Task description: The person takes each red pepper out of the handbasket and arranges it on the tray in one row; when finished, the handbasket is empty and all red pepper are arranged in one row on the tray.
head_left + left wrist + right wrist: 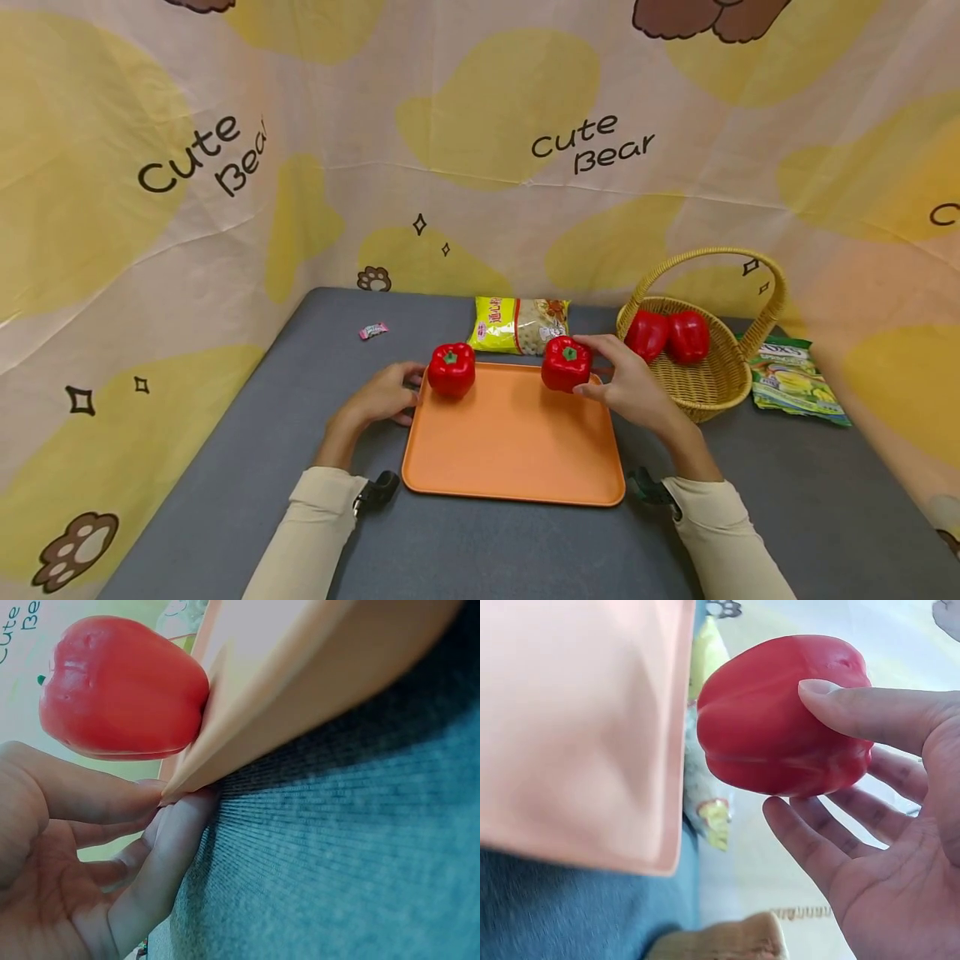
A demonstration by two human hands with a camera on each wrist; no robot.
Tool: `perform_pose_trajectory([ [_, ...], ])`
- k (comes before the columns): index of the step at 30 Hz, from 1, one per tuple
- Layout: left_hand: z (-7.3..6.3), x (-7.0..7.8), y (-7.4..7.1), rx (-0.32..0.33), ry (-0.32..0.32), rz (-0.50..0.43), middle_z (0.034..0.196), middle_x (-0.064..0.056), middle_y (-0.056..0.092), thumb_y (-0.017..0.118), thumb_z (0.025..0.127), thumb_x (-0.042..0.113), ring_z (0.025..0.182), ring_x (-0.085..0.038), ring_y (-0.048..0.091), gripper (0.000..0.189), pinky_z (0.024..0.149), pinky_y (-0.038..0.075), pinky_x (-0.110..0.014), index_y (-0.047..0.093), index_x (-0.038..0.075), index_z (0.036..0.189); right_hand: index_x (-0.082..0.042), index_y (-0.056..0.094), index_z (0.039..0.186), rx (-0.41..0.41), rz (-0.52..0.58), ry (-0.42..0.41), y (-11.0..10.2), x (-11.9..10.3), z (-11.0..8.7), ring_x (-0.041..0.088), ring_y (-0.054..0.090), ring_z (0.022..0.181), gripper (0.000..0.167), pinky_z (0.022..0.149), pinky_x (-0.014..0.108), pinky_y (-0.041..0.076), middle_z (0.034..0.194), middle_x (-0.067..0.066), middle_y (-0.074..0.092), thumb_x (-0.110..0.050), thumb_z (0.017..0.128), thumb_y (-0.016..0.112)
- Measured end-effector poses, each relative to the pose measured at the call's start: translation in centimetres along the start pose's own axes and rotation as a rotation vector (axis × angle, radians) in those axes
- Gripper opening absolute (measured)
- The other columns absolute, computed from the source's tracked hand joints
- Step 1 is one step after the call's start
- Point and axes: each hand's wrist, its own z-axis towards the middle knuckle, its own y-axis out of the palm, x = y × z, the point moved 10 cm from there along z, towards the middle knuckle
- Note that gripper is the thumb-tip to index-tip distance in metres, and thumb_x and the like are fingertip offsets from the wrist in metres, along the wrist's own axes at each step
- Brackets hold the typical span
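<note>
My right hand point(630, 383) holds a red bell pepper point(562, 367) between thumb and fingers, above the far right part of an orange tray point(517, 450). In the right wrist view this pepper point(780, 724) is raised off the tray, thumb on one side and fingertips on the other. A second red bell pepper point(452, 372) sits upright in the tray's far left corner. Beside it, my left hand point(384, 393) pinches the tray's left rim; the left wrist view shows the thumb and a finger point(176, 840) meeting at that edge, a finger beneath.
Right of the tray stands a yellow wicker basket point(738, 392) with an arched handle and two red bell peppers point(667, 336) inside. A green packet point(797, 379) lies behind it. Behind the tray is a yellow bag of pasta point(517, 325); a small pink wrapped candy point(372, 331) lies far left.
</note>
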Motion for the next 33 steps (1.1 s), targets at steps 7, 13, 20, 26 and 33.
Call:
perform_pose_trajectory([
  [7,0.0,-0.1,0.1,0.003,-0.008,0.0,0.139,-0.026,0.058,0.056,0.093,0.0,0.097,-0.026,0.07,0.058,0.072,0.067,-0.039,0.049,-0.007,0.151,-0.005,0.057,0.149,-0.037,-0.025,-0.036,1.9,-0.8,1.0,0.04,0.055,0.132,0.074,0.108,0.06,0.053,0.143,0.019,0.057,0.005,0.081,0.083],
  [13,0.0,-0.1,0.2,-0.007,-0.001,-0.008,0.14,-0.027,0.057,0.055,0.093,-0.001,0.1,-0.028,0.069,0.059,0.073,0.067,-0.041,0.047,-0.008,0.151,-0.005,0.057,0.15,-0.059,-0.068,-0.056,3.4,-1.1,2.0,0.04,0.057,0.131,0.075,0.109,0.06,0.052,0.143,0.019,0.059,0.003,0.08,0.085],
  [20,0.0,-0.1,0.1,-0.003,0.008,-0.02,0.14,-0.028,0.057,0.056,0.094,-0.001,0.1,-0.028,0.069,0.059,0.072,0.067,-0.042,0.046,-0.009,0.152,-0.006,0.054,0.153,-0.116,0.0,-0.043,5.3,-1.4,3.1,0.037,0.058,0.134,0.077,0.105,0.05,0.057,0.148,0.017,0.055,0.004,0.083,0.083],
  [26,0.1,0.0,0.2,-0.006,0.017,-0.03,0.14,-0.028,0.056,0.054,0.094,-0.002,0.098,-0.027,0.069,0.06,0.072,0.067,-0.042,0.045,-0.009,0.153,-0.006,0.051,0.155,-0.134,0.022,-0.031,6.5,-1.5,3.6,0.04,0.059,0.134,0.079,0.107,0.052,0.056,0.154,0.018,0.052,0.003,0.084,0.083],
  [33,0.0,0.0,0.2,-0.007,0.02,-0.031,0.14,-0.029,0.056,0.053,0.094,-0.003,0.099,-0.028,0.07,0.06,0.072,0.067,-0.042,0.044,-0.01,0.153,-0.001,0.052,0.152,-0.164,0.076,-0.031,7.7,-1.9,4.2,0.041,0.058,0.133,0.075,0.108,0.054,0.054,0.149,0.021,0.054,0.004,0.084,0.083],
])
